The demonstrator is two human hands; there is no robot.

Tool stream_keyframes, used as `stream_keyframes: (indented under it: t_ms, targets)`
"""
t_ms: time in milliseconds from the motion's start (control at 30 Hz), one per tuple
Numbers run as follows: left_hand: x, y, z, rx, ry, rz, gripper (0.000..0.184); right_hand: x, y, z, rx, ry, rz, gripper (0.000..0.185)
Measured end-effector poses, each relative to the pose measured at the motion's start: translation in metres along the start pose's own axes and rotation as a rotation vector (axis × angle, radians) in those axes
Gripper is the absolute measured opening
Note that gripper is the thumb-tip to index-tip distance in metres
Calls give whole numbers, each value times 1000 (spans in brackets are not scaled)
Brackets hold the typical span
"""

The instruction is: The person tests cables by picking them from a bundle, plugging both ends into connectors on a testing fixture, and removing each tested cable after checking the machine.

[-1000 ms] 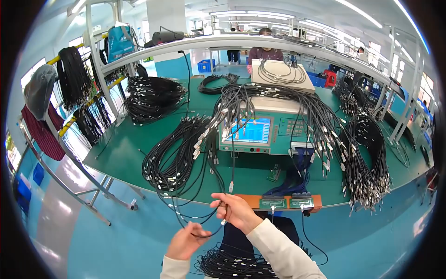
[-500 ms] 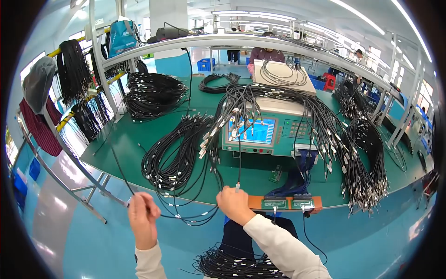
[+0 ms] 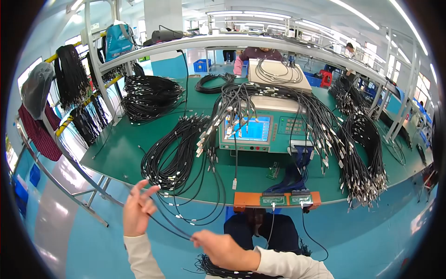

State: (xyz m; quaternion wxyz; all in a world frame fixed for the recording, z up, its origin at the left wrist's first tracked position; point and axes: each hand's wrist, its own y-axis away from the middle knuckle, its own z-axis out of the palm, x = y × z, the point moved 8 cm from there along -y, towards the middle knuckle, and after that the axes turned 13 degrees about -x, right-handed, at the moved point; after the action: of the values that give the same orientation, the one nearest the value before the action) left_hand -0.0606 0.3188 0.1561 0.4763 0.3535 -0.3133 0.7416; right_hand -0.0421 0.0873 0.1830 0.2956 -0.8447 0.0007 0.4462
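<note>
Note black cable point(image 3: 170, 229), probably light and springy, pinched in the right hand point(image 3: 223, 249), reaching the left hand point(image 3: 137, 213) with closure unclear, and best gripped along its sheath.

A teal bag point(image 3: 117, 43) sits at the left end of the raised white shelf point(image 3: 209, 42), beside a dark grey roll point(image 3: 168, 35). A dark red checked cloth point(image 3: 41, 135) hangs at far left below a plastic-covered bundle point(image 3: 37, 88). Behind are a blue crate point(image 3: 200, 65), a red stool point(image 3: 326, 78) and a person in a maroon top point(image 3: 262, 54).
</note>
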Motion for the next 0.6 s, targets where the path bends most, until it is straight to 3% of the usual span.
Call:
stream_keyframes:
  t_ms: [100, 167, 233, 300, 367, 400, 467, 533, 600]
  targets:
    - [-24, 15, 47, -115, -3, -112, 37, 21, 35, 38, -129, -59, 143, 33]
    - [-28, 25, 58, -67, -71, -9, 36, 29, 55, 51, -182, 9, 176, 25]
    - [-17, 42, 69, 10, -337, 178, 34, 19, 65, 52, -149, 40, 99, 26]
    - [-20, 73, 84, 23, -408, 115, 32, 40, 80, 54, -28, -275, 323, 24]
    - [-12, 122, 74, 229, -659, 73, 28, 23, 71, 28, 105, -386, 327, 29]
    - [-13, 143, 66, 226, -696, 47, 28, 16, 69, 23, 143, -441, 292, 26]
    - [7, 180, 65, 259, -704, 276, 30, 2, 70, 31, 122, -318, 179, 34]
    - [-16, 185, 80, 256, -548, 166, 29, -9, 73, 41, 110, -228, 90, 37]
    - [-43, 194, 75, 247, -283, 48, 29, -25, 77, 65, -114, -232, 18, 40]
